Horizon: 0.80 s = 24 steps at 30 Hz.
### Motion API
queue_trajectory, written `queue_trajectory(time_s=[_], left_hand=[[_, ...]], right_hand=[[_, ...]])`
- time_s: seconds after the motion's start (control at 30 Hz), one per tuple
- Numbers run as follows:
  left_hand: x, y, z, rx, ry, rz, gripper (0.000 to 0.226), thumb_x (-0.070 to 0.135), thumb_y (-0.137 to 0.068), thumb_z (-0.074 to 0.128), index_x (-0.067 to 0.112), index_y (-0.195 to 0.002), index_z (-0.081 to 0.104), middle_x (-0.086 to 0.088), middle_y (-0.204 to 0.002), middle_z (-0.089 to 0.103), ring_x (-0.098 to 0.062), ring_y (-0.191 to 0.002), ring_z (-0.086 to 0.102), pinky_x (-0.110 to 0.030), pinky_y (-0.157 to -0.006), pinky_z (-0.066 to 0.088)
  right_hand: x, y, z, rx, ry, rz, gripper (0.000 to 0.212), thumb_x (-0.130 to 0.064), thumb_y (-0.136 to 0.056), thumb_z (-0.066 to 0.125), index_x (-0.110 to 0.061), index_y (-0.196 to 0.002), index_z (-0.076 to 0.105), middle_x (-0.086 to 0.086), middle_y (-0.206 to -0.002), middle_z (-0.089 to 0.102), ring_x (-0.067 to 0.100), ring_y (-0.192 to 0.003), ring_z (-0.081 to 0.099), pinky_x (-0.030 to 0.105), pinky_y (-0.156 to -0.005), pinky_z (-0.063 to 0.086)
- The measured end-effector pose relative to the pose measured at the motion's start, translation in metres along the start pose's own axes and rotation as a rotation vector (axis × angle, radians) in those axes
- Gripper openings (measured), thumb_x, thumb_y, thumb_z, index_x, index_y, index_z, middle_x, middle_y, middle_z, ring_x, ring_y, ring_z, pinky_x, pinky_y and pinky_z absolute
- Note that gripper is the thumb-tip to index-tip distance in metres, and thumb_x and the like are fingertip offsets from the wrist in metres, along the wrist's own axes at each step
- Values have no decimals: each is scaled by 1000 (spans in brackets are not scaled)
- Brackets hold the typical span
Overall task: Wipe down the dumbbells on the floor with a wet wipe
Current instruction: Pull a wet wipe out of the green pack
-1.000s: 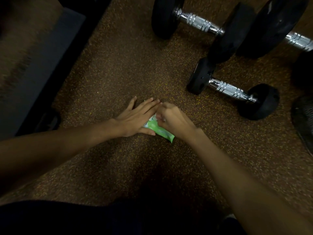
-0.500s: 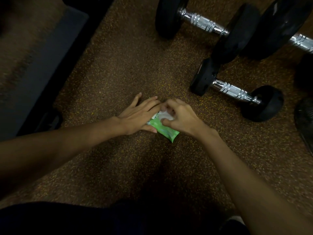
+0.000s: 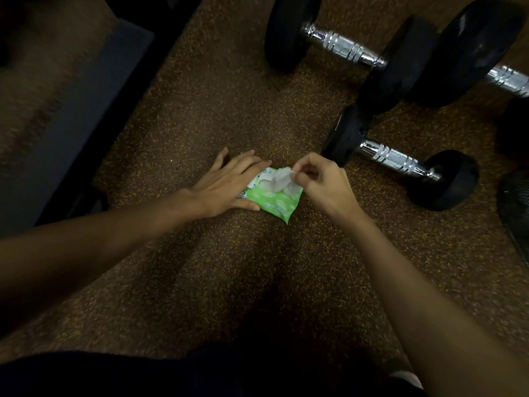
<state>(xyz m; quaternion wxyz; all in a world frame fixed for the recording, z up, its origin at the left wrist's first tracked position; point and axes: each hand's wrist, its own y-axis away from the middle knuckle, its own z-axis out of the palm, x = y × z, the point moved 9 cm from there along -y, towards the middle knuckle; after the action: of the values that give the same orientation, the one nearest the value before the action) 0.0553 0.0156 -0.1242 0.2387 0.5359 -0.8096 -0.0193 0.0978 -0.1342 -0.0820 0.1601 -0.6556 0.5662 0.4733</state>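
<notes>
Right fingers (image 3: 297,171): the right hand (image 3: 323,186) has thumb and forefinger pinched tight on a corner of the wet wipe (image 3: 282,180). The other fingers are curled in behind.
Wet wipe: a pale, crumpled sheet, lifted partway out of the opening in the top of the pack (image 3: 274,203). Its lower part is inside the pack.
Left fingers (image 3: 252,164): straight and slightly spread. The left hand (image 3: 229,184) lies flat over the pack's left end and presses it down, gripping nothing.
Pack: soft and green, flat on the floor (image 3: 200,110) between the two hands.
Small dumbbell (image 3: 392,160): on the floor just beyond the right hand, with a chrome handle and black heads. Its nearer head is close to the knuckles, and I cannot tell whether they touch.
Larger dumbbell (image 3: 343,48): farther back, lying at the same slant.
Third dumbbell (image 3: 506,78): at the right edge, cut off by the frame.
Floor: brown rubber with yellow specks.
Left side: a dark padded slab (image 3: 71,124), blurred.
Right edge: a dark mesh object (image 3: 515,213), which I cannot make out.
Bottom: the person's dark clothing (image 3: 143,373).
</notes>
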Motion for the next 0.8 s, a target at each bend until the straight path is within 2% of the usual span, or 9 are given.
queue_trajectory(time_s=[0.07,0.17,0.2,0.3,0.43,0.53,0.67,0.73,0.8], left_hand=[[-1,0,-1,12,-9,-1,93,58,-79,60,23,-150,12,1,-152,21,-18,-146,4,-54,-115,-1],[-5,0,-4,28,-4,-19,92,57,-79,60,23,-150,13,1,-151,21,-18,-146,5,-54,-114,0],[-6,0,-5,35,2,-24,92,57,-79,61,23,-150,13,0,-151,22,-18,-146,5,-55,-114,1],[-8,0,-7,34,5,-39,91,56,-80,61,23,-150,12,0,-151,22,-19,-146,6,-56,-113,2],[-3,-2,-6,14,10,-43,90,54,-81,60,23,-150,11,0,-151,21,-19,-146,6,-56,-114,2],[0,-4,-7,14,-6,-28,89,53,-81,60,23,-150,13,0,-150,22,-19,-145,7,-57,-114,4],[1,-4,-6,-25,-68,-31,89,53,-82,59,22,-151,11,-1,-152,21,-18,-145,7,-56,-114,2],[0,-3,-7,-41,-56,-49,90,53,-82,59,23,-151,9,-1,-153,19,-18,-145,6,-56,-114,0],[-1,-2,-7,-69,-38,-52,94,55,-81,60,25,-151,5,0,-155,14,-17,-146,2,-56,-113,-3]], right_hand=[[-2,1,-1,22,-47,-3,3,-12,-87,59,-14,-87,61,-5,-83,65,-3,-76,58,3,-57,41],[-4,3,-8,88,-115,-13,6,-8,-86,56,-12,-88,59,-8,-68,59,-6,-55,48,8,-50,37],[-5,3,-10,108,-140,-14,7,-7,-86,57,-13,-88,59,-7,-69,58,-5,-56,49,12,-52,40],[-8,3,-17,147,-190,-18,12,-4,-84,59,-15,-86,58,-5,-82,61,5,-77,58,23,-67,52],[-16,1,-29,207,-249,-58,21,-1,-80,63,-21,-81,58,-6,-81,60,7,-78,58,26,-70,52],[-21,1,-39,249,-334,-70,27,3,-80,63,-23,-85,57,-4,-84,61,7,-77,58,22,-67,52],[-27,-5,-56,215,-443,-62,30,6,-83,59,-14,-105,60,0,-88,61,2,-75,60,20,-66,55],[-31,-9,-58,154,-367,-62,29,4,-82,61,-14,-104,65,1,-86,61,-3,-69,57,14,-62,50],[-34,-12,-59,115,-296,-54,22,-1,-81,64,-18,-94,68,3,-83,60,1,-67,54,10,-58,45]])
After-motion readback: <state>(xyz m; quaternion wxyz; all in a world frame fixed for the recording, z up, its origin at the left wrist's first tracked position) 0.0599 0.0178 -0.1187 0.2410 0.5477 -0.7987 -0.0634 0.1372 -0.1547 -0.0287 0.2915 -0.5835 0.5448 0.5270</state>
